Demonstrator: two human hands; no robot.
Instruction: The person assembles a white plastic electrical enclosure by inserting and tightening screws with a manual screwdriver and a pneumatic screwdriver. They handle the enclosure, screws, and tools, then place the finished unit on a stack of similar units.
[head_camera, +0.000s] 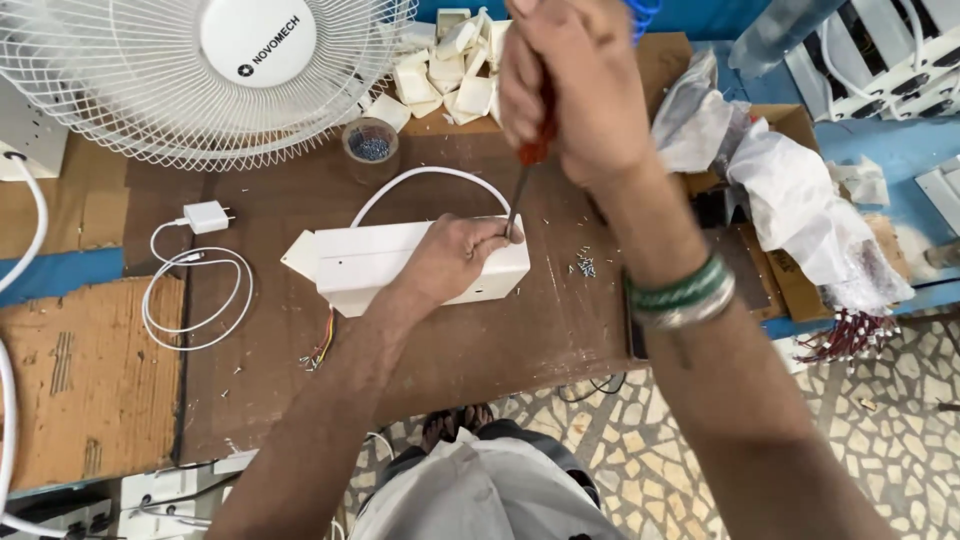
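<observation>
Inspecting bench, we note small round cup (371, 147) holding dark screws, behind white box (400, 262). Heap of white plastic parts (450, 70) at back edge. White fan (190, 75) at rear left, round white label at hub. Crumpled plastic bags (790, 190) on right. We see left hand (455, 258) clamped on white box at table (480, 340) centre. Right hand (575, 85) raised above, fist closed round red-handled screwdriver (528, 170), tip down at box top. Loose screws (585, 266) just beside box.

We see open worktop (480, 350) before the white box (400, 262); a fan (190, 80) crowds the far left, loose screws (585, 266) and plastic bags (790, 200) the right.
</observation>
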